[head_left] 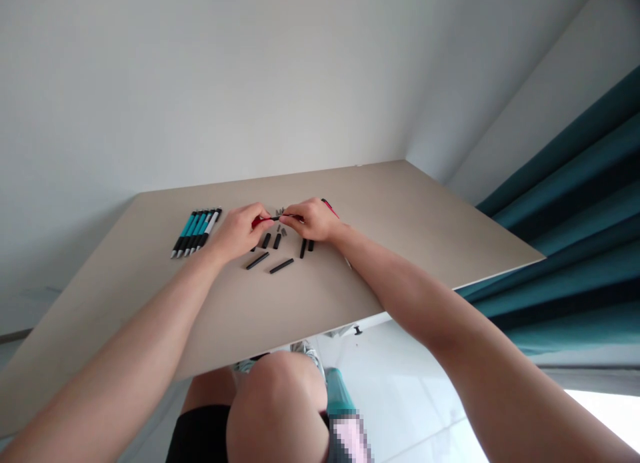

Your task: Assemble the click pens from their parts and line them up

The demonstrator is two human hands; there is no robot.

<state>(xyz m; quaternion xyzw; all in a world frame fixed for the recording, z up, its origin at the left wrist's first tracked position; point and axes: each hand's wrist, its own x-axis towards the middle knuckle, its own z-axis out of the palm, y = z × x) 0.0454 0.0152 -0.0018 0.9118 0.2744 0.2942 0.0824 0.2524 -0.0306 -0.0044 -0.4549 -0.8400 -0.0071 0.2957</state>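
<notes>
Over the middle of the table, my left hand (241,232) pinches a red pen part (257,221). My right hand (313,220) is closed on a dark pen part (299,217), whose near end meets the piece from the left hand. Below the hands lie short black tubes (267,240) and longer black tubes (282,266). Small grey springs (284,232) are scattered between the hands. Another red pen piece (330,208) shows just beyond my right hand.
Several assembled pens (189,234), mostly teal and black with one white, lie in a row left of my left hand. The beige table (400,216) meets a wall behind. Teal curtains (565,183) hang at the right. My knees are below the front edge.
</notes>
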